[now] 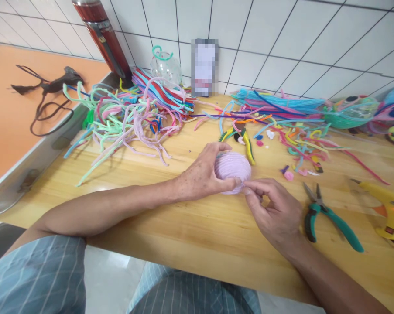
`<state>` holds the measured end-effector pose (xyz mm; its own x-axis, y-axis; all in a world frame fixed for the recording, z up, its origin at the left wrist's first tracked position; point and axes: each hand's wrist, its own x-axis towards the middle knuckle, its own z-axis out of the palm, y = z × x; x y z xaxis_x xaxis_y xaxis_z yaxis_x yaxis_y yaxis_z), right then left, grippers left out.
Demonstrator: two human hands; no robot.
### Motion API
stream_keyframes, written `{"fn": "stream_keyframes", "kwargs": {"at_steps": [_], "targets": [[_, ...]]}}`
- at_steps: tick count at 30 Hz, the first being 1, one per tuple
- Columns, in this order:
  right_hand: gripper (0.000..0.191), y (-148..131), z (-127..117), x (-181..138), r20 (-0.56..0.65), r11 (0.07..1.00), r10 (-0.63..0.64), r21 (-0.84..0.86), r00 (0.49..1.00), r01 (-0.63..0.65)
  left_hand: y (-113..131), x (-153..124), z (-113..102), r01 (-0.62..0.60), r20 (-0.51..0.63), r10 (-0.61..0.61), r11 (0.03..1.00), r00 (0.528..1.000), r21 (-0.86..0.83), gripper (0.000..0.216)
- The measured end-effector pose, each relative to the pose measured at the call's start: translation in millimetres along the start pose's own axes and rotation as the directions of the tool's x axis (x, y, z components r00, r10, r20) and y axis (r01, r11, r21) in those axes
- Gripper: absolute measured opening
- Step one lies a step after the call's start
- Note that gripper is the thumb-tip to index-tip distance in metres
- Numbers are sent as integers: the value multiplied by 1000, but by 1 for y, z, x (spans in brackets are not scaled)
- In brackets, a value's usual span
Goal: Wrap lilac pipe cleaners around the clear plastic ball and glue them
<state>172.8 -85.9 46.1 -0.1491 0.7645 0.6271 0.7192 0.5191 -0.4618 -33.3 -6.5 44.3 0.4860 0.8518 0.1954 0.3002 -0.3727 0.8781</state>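
A lilac ball [233, 168] wound from fuzzy pipe cleaner rests on the wooden table [183, 226] in front of me. My left hand [203, 174] is wrapped round its left side, thumb under the front. My right hand [275, 209] sits just to the right and below, fingers pinched at the ball's lower right edge, where the end of the lilac strand seems to be. What the pinch holds is too small to make out.
Loose pipe cleaners [128, 120] lie piled at the back left, and more [282, 117] at the back right. Teal-handled pliers [327, 216] and a yellow glue gun [388, 209] lie right of my hand. A red bottle [101, 35] and a clear globe [166, 65] stand by the wall.
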Motion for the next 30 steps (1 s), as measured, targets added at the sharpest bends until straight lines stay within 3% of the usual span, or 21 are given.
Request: {"fn": "stream_keyframes", "kwargs": {"at_steps": [3,8,14,30], "targets": [[17,0,0,0,5,1000,-6,-6,1000,6,-1,0,-1,4,26,-3,1000,1000,-13,69],[18,0,1,-1,2,1000,-10,-1,1000,10,-4,1,-3,-94,63,89,993,994,70,70],[19,1,1,-2,-3,1000,4,18,1000,-3,-4,1,-4,-94,69,88,992,994,82,62],[22,4,1,-4,19,999,-30,-38,999,30,-4,-3,4,27,-77,-28,1000,997,-13,62]]}}
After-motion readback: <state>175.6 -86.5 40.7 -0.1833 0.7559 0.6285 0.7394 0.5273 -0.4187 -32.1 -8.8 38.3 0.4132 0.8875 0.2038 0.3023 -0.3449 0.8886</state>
